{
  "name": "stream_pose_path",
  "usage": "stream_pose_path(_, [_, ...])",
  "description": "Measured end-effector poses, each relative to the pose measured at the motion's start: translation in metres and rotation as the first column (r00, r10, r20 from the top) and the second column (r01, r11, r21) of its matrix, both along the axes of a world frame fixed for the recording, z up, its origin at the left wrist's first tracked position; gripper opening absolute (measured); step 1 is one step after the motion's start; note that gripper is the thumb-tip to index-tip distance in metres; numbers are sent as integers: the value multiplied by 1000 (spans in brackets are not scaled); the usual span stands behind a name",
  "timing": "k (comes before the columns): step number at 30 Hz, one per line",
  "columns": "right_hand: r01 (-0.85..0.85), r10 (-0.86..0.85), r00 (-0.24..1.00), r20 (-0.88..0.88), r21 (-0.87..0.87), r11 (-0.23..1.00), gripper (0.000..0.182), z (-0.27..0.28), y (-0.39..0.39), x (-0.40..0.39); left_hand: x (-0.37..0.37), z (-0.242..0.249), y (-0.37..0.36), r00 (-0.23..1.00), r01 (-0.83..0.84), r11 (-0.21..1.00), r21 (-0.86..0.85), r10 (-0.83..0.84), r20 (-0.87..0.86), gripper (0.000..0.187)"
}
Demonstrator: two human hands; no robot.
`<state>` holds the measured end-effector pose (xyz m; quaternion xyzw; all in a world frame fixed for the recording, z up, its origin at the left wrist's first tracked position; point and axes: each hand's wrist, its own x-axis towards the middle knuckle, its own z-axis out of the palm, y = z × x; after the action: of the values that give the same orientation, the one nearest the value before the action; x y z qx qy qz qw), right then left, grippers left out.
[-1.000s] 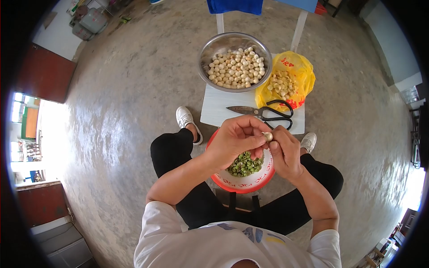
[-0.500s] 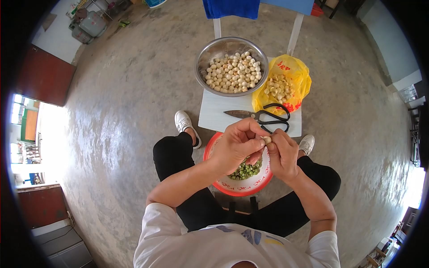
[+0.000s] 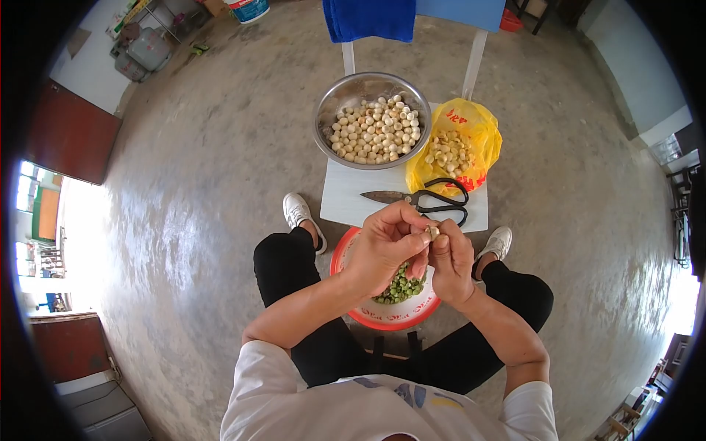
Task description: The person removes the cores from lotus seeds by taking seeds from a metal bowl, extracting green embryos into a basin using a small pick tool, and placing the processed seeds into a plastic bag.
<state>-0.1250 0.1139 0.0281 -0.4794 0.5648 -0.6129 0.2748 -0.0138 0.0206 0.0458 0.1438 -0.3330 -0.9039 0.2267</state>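
Note:
Above the basin, my left hand point(image 3: 390, 246) and my right hand point(image 3: 452, 263) meet, their fingertips closed on one small pale nut point(image 3: 432, 232). Under them sits a red-rimmed white basin point(image 3: 386, 317) with green kernels point(image 3: 401, 288) inside, partly covered by my hands. Just beyond the fingers, black-handled scissors point(image 3: 401, 196) lie on a white board point(image 3: 340, 192). A metal bowl point(image 3: 321, 140) of round cream-coloured nuts point(image 3: 375, 131) stands at its far left. Beside that bowl is a yellow plastic bag point(image 3: 482, 121) holding pale shell pieces point(image 3: 450, 152).
A blue cloth point(image 3: 371, 18) hangs over the blue backrest point(image 3: 456, 11) behind the bowl. My knees flank the basin, with a white shoe point(image 3: 296, 210) on the left. Gas cylinders point(image 3: 149, 50) and a bucket point(image 3: 248, 9) stand far back on the concrete floor point(image 3: 191, 176).
The view has shifted slightly, so the bowl, bag and scissors appear a little lower and further left. My fingers have shifted slightly around the nut, which both hands still hold.

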Motion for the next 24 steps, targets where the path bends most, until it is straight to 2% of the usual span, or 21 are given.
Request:
stream_pose_path(2, [-11, 11, 999, 45, 5, 1000, 23, -4, 2, 1, 1, -1, 1, 1000, 0, 1000, -11, 0, 1, 6])
stream_pose_path(8, [-72, 71, 937, 341, -10, 997, 28, -2, 1, 13, 1, -2, 2, 1000, -20, 1000, -20, 20, -7, 7])
stream_pose_path(11, [-83, 71, 949, 308, 27, 996, 29, -5, 2, 8, 1, -3, 1, 1000, -12, 999, -36, 11, -21, 7])
stream_pose_path(14, [-79, 54, 912, 407, 45, 996, 32, 2, -3, 9, 1, -4, -3, 999, 20, 1000, -8, -21, -28, 7])
stream_pose_path(17, [-266, 179, 754, 632, 44, 963, 34, 3, -4, -7, 2, 1, -10, 998, 64, 998, 1, -64, -12, 8])
stream_pose_path(20, [-424, 216, 530, 820, 36, 905, 36, 17, -5, -16, 1, 3, -15, 998, 67, 997, -31, -67, 8, 8])
stream_pose_path(24, [-509, 292, 474, 831, -12, 861, 39, 10, -5, -21, 3, 6, -22, 992, 72, 983, -171, -53, 113, 7])
